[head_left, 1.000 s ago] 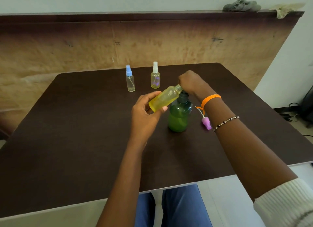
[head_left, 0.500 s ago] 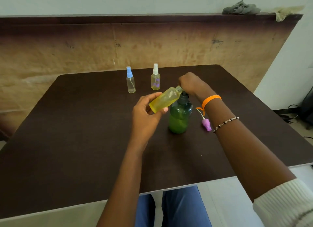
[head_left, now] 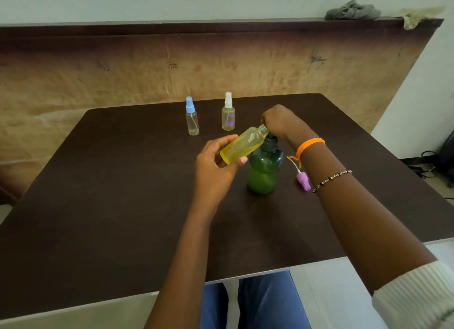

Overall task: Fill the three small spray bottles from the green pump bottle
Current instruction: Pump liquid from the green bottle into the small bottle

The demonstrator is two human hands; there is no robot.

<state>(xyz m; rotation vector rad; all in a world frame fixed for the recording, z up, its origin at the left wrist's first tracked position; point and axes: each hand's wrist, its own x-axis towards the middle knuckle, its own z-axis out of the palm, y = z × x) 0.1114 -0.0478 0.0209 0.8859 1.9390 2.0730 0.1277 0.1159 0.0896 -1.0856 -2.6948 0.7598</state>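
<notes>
Mid-desk, left hand [head_left: 216,171] grips the tilted uncapped spray bottle [head_left: 242,145] (yellowish), neck at the green pump bottle [head_left: 264,171], whose pump right hand [head_left: 280,121] covers, fingers curled.

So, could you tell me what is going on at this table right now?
A person is filling a small bottle, cap off, from the green pump bottle. The left hand holds it tilted, neck at the pump, while the right hand rests on the pump head. Its purple spray cap lies on the table beside the green bottle. The blue-capped bottle and the white-capped bottle stand capped at the back.
</notes>
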